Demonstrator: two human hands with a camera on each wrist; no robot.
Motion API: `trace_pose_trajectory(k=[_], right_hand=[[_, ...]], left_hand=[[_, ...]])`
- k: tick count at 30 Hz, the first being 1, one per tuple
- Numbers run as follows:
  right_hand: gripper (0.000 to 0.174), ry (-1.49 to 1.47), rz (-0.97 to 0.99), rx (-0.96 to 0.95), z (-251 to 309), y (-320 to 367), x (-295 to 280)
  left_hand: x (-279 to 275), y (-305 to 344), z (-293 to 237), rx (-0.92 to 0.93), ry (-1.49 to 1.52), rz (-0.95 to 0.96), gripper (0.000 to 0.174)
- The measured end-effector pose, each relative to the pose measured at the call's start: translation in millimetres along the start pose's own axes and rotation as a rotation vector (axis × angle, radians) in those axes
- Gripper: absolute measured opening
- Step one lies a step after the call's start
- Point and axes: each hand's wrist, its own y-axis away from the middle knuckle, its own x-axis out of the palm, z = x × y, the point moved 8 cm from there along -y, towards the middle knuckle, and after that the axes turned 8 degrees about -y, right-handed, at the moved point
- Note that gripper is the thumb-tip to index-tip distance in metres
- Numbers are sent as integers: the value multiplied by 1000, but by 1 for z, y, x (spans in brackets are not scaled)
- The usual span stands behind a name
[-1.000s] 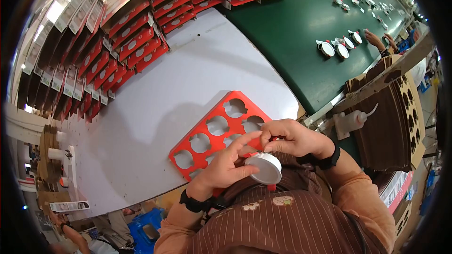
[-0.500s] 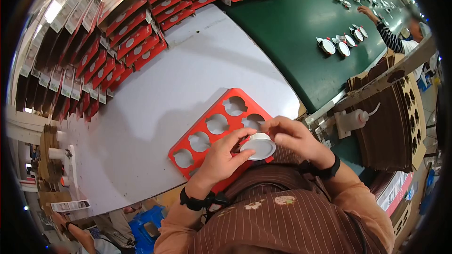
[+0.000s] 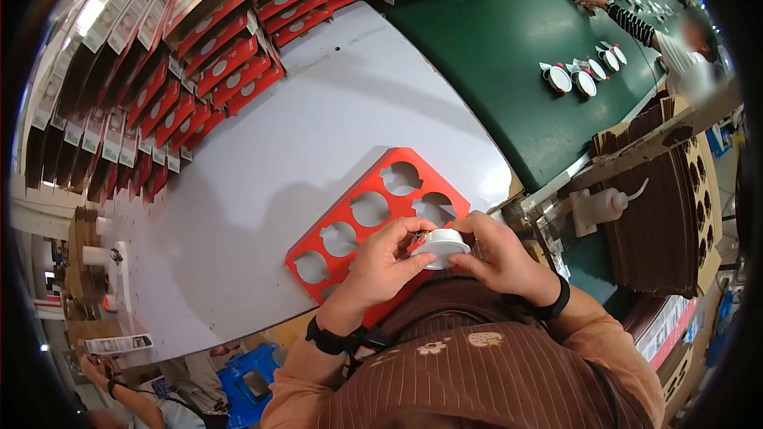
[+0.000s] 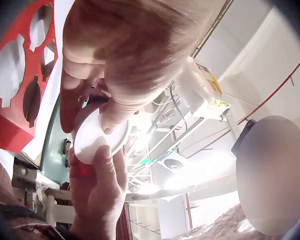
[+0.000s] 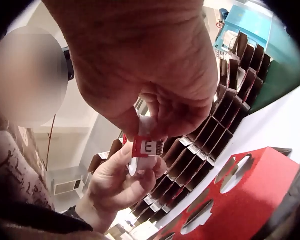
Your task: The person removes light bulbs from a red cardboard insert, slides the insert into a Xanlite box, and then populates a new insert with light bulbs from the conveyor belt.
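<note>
The left hand (image 3: 383, 264) pinched one side of a white lamp (image 3: 442, 249), thumb on the flat face and fingers curled behind; the right hand (image 3: 509, 260) pinched the opposite side likewise. Neither was spread. The lamp was held at the near side of the red box (image 3: 401, 205); whether directly over it, I could not tell. It seemed light and stiff, its smooth face likely a little slippery and easily scuffed, so the rim looked the best hold, clear of the red-and-white piece (image 5: 146, 148) beside it. Far right of the box lay other lamps (image 3: 559, 79); far left stood stacked trays (image 3: 228, 71).
</note>
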Motion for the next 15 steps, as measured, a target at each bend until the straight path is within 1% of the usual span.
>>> trace_pose_trajectory(k=[2, 4, 5, 7, 8, 10, 11, 12, 14, 15], right_hand=[[31, 4, -1, -23, 1, -1, 0], [33, 28, 61, 51, -10, -4, 2], [33, 37, 74, 36, -13, -7, 1], [34, 57, -7, 59, -24, -13, -8], [34, 65, 0, 48, -25, -18, -11], [34, 5, -48, 313, -50, -25, -22], [31, 1, -63, 306, -55, -32, -24], [31, 10, -60, 294, -55, -41, -25], [30, 38, -58, 374, -61, -58, -25], [29, 100, -68, 341, -71, -66, -26]], left_hand=[[-2, -3, 6, 38, 34, 0, 36], [-4, -8, 3, 146, -119, 33, 45], [-8, -8, 4, 158, -120, 15, 45], [-21, -7, 26, -68, -75, -59, 53], [-27, -10, 30, -56, -73, -71, 53], [-48, -4, 77, -442, 466, -347, 59], [-52, -3, 84, -449, 592, -466, 41], [-55, -8, 85, -435, 595, -470, 41], [-49, -18, 85, -410, 761, -343, 21], [-47, -25, 87, -440, 805, -336, 10]])
